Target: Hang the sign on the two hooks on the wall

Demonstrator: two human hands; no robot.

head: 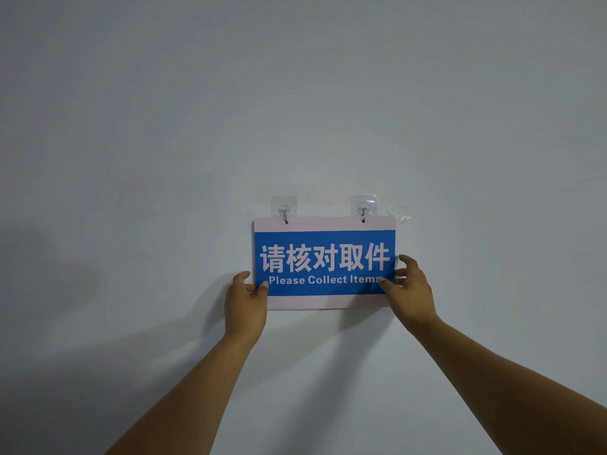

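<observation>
A blue sign [324, 262] with white Chinese characters and "Please Collect Items" hangs flat against the wall, with white bands along its top and bottom. Its two top holes sit on the left hook [284, 211] and the right hook [363, 210], both clear adhesive hooks. My left hand [245, 303] pinches the sign's lower left corner, thumb on the front. My right hand [409, 290] touches the lower right corner with its thumb on the blue face and the fingers spread beside the right edge.
The pale grey wall [295, 110] fills the whole view. A crumpled piece of clear adhesive film [399, 213] sticks to the wall just right of the right hook. My forearms cast shadows on the wall below the sign.
</observation>
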